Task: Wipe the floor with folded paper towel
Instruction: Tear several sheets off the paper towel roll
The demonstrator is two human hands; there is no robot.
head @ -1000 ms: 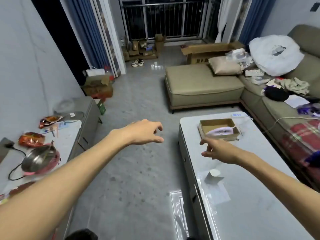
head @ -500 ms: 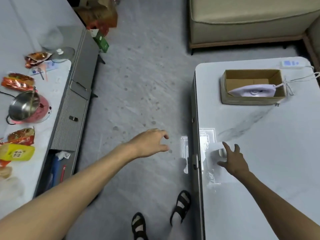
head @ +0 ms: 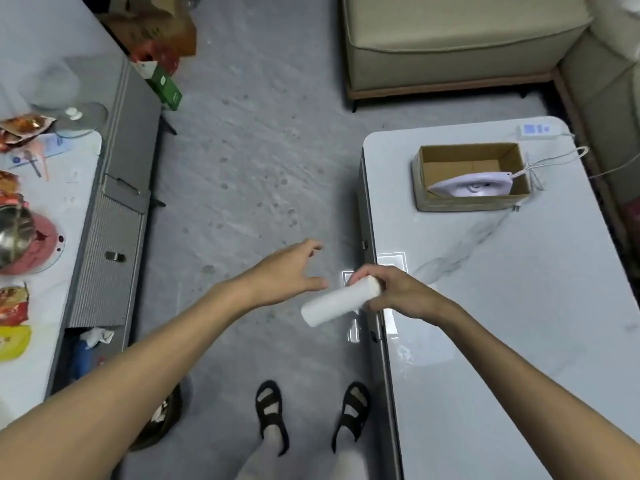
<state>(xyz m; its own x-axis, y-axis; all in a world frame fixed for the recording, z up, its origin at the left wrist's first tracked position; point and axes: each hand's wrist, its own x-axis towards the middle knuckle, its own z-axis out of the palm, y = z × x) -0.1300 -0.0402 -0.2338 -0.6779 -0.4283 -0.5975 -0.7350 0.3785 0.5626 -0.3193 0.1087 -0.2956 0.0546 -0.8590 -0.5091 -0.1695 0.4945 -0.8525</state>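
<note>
1 paper towel roll is lying clasped in the right grip, the empty left grip hovering spread nearby, folding apparently next.

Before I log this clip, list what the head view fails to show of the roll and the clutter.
- Paper towel roll: head view, one end covered by the right hand; any loose sheet cannot be told.
- Pot: head view, cut off by the left frame edge.
- Power strip label: head view, too small to read.
- Snack packets: head view, print blurred.
</note>
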